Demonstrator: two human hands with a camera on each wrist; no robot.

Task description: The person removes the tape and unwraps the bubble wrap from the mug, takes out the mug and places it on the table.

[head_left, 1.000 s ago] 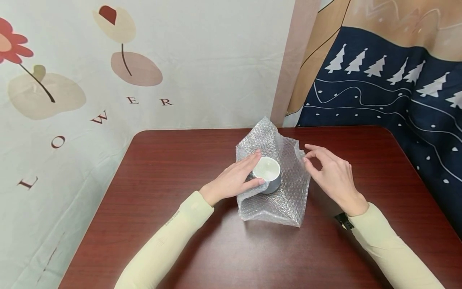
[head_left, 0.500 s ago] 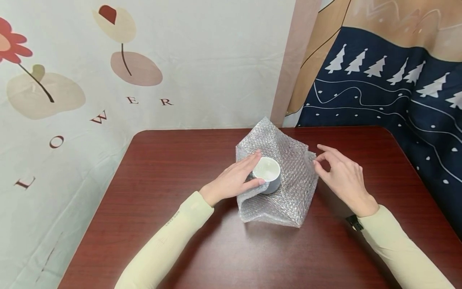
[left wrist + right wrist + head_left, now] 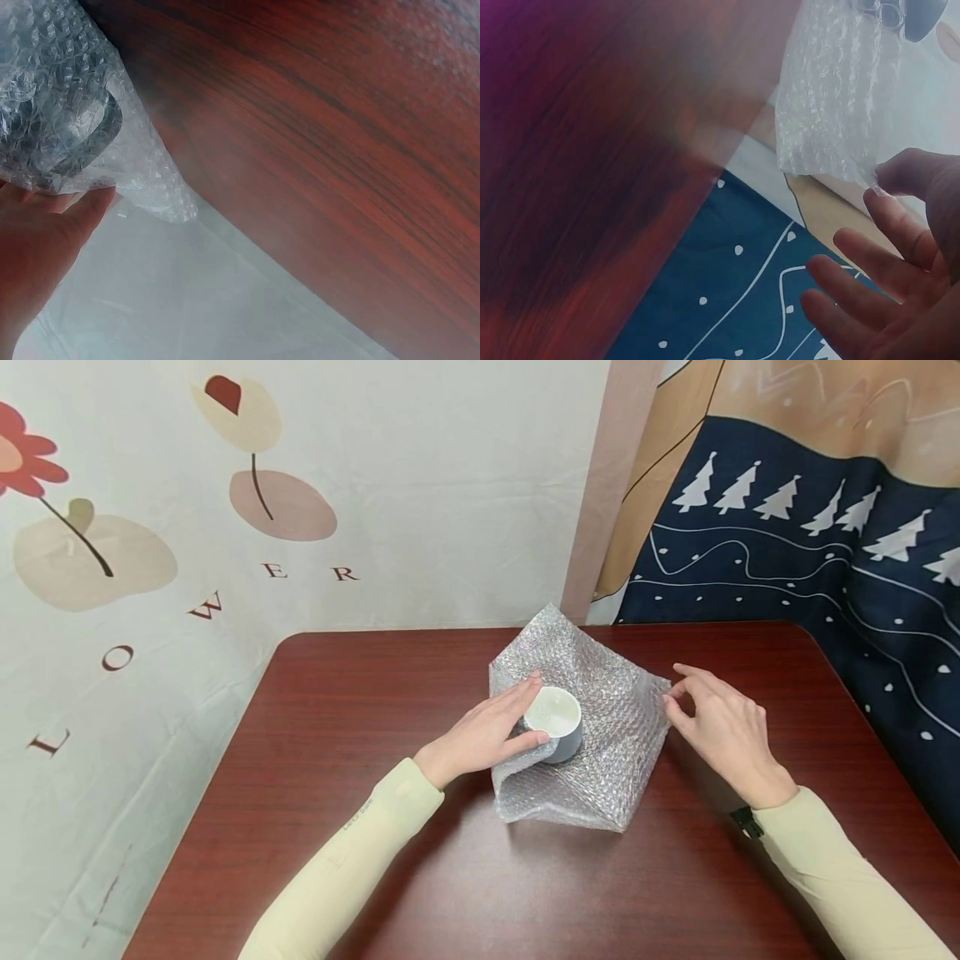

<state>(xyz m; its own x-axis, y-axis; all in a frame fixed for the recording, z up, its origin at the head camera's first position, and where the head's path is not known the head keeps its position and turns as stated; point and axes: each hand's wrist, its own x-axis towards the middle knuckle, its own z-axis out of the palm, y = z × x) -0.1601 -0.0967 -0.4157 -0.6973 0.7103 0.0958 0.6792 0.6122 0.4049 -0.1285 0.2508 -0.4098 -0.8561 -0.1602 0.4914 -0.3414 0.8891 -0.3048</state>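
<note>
A grey-blue mug, white inside, stands upright on a sheet of bubble wrap, with one flap of the sheet folded up against its left side. My left hand holds the mug through that flap, fingers on the far side and thumb on the near side. Through the wrap in the left wrist view, a dark curved handle shows. Off to the right, my right hand pinches a corner of the wrap between thumb and index finger. Its other fingers spread loosely in the right wrist view, away from the wrap.
Dark red-brown wooden table lies under everything. A pale flower-print cloth hangs behind it, and a navy cloth with white trees hangs at the right.
My right hand has moved right, drawing the wrap's right corner outward so the sheet lies wider and flatter. The left hand and the mug have stayed in place.
</note>
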